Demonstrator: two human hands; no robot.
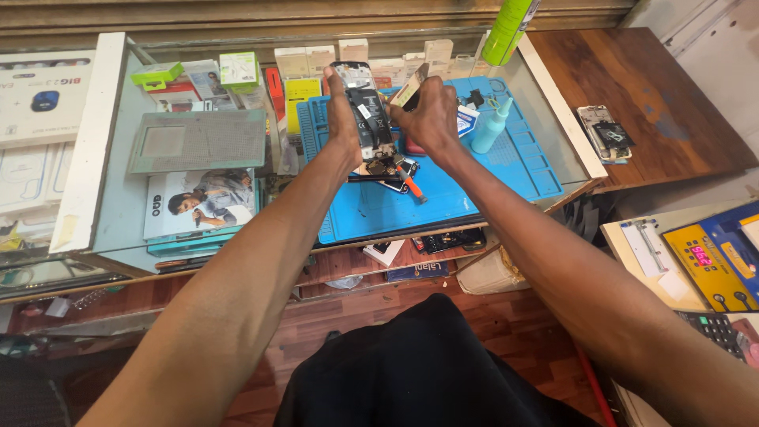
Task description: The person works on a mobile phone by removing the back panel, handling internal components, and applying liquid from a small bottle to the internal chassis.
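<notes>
1. At a glass-topped repair counter, a person raises an opened phone in both hands above a blue mat.
2. The left hand grips the phone along its left edge, fingers curled behind it and the thumb up the side; the phone stands nearly upright, its bare inner face toward the camera.
3. The right hand is closed on a thin tan card, pinched between thumb and fingers, its lower end at the phone's right edge. Whether the card sits inside the seam cannot be told.
4. Just below the fingers, on the mat, lie small dark phone parts and a screwdriver with an orange handle, partly hidden by the phone's lower end.
5. To the right of the right fingers, a pale blue bottle with a nozzle stands on the mat; beyond it, a green can stands at the counter's back corner.
6. Well to the left of the left fingers, a grey tray rests on the glass, with small boxes behind it and a printed sleeve in front.
7. Far to the right of the fingers, a second opened phone lies on a wooden top.
</notes>
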